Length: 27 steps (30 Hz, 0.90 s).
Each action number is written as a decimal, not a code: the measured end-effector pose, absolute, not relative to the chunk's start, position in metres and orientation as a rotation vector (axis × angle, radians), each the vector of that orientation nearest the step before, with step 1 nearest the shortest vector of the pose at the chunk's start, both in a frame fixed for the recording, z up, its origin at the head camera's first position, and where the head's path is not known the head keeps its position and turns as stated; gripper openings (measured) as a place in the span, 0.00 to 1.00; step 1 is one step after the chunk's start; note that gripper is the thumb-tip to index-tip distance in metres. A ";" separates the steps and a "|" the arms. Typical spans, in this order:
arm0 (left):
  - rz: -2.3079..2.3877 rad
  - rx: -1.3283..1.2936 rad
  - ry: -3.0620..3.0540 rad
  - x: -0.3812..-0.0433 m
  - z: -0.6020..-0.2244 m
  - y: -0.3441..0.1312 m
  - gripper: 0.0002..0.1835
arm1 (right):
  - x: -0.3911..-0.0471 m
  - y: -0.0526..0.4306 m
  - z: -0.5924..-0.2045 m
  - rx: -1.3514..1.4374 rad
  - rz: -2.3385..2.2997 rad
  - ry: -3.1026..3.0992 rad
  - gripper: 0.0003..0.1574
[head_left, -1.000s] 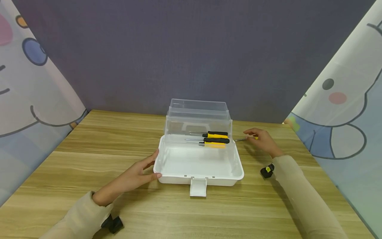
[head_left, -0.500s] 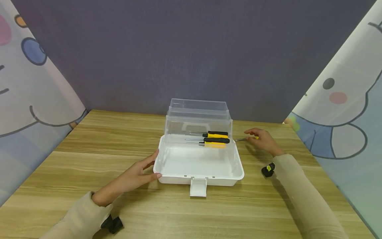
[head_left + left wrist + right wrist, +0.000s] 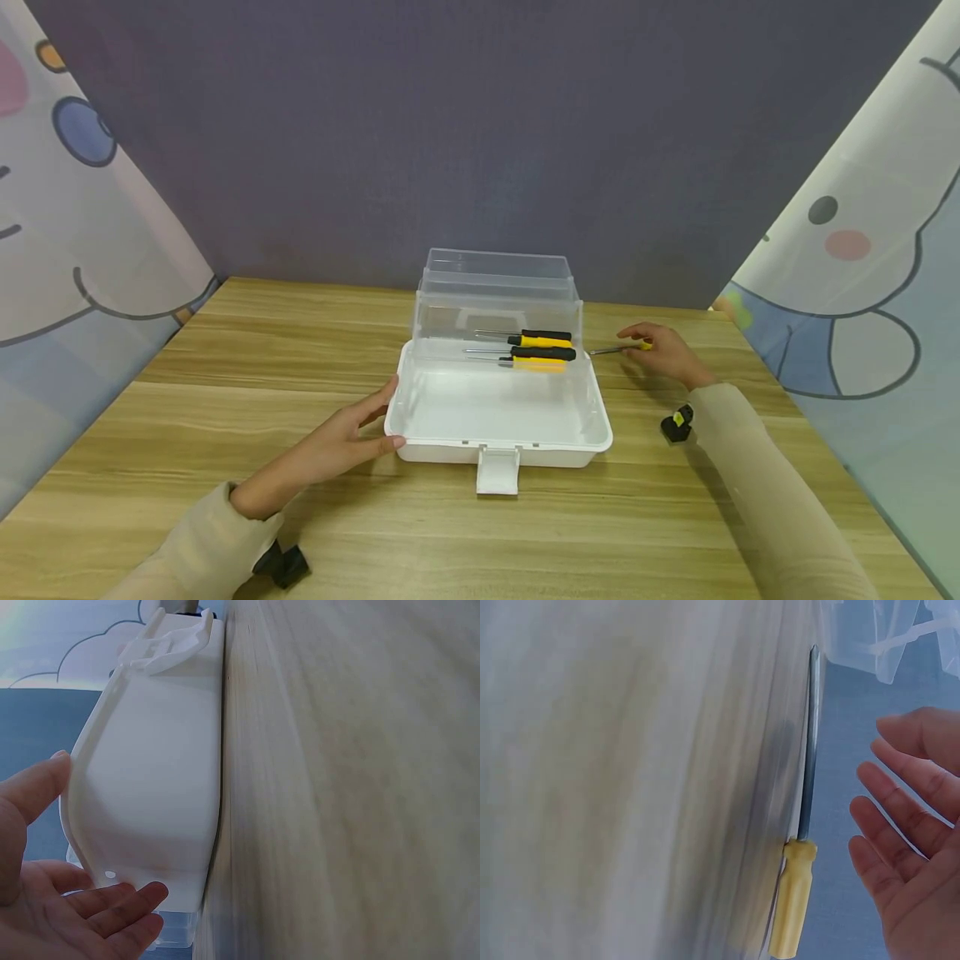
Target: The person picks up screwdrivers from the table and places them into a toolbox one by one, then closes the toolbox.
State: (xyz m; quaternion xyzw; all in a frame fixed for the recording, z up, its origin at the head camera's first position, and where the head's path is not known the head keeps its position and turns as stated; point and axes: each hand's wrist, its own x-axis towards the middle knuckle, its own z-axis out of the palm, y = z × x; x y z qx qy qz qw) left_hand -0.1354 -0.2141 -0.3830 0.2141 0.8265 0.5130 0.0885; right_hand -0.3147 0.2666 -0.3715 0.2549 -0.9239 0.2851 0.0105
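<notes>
A white toolbox with its clear lid raised stands on the table. My left hand touches its left front corner, thumb at the front rim and fingers along the side; in the left wrist view those fingers are fairly straight. To the right of the box lies a screwdriver with a yellow handle and metal shaft. Over that handle hovers my right hand; a gap shows between it and the screwdriver in the right wrist view, and its fingers are loosely bent around nothing.
Several black- and yellow-handled screwdrivers lie together at the back right of the box, by the lid. The front latch hangs down. A dark wall rises behind the wooden table, with cartoon curtains at the sides.
My right hand has shifted very slightly to the right. The left hand, the toolbox and the screwdrivers stay where they were.
</notes>
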 end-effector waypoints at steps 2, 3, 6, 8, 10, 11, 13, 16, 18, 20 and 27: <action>1.529 0.636 2.458 -0.135 -0.383 -0.214 0.46 | -0.316 0.268 -0.372 0.791 0.895 -2.899 0.19; 1.530 0.636 2.459 -0.135 -0.383 -0.214 0.46 | -0.316 0.268 -0.373 0.788 0.897 -2.905 0.19; 1.533 0.635 2.457 -0.135 -0.383 -0.214 0.46 | -0.319 0.270 -0.375 0.784 0.902 -2.915 0.19; 1.534 0.634 2.455 -0.135 -0.384 -0.214 0.46 | -0.321 0.272 -0.375 0.781 0.904 -2.918 0.19; 1.533 0.634 2.455 -0.136 -0.384 -0.214 0.46 | -0.322 0.273 -0.376 0.776 0.896 -2.925 0.19; 1.533 0.635 2.454 -0.136 -0.384 -0.214 0.46 | -0.322 0.274 -0.376 0.771 0.890 -2.931 0.19; 1.528 0.636 2.458 -0.136 -0.384 -0.214 0.46 | -0.323 0.276 -0.376 0.763 0.885 -2.943 0.20; 1.526 0.640 2.463 -0.136 -0.384 -0.214 0.46 | -0.323 0.277 -0.375 0.750 0.885 -2.961 0.20; 1.526 0.642 2.467 -0.136 -0.385 -0.215 0.46 | -0.324 0.278 -0.375 0.747 0.888 -2.967 0.21; 1.529 0.642 2.464 -0.136 -0.385 -0.215 0.46 | -0.325 0.279 -0.376 0.752 0.883 -2.964 0.20; 1.525 0.647 2.466 -0.136 -0.385 -0.214 0.46 | -0.330 0.284 -0.379 0.828 0.834 -2.930 0.18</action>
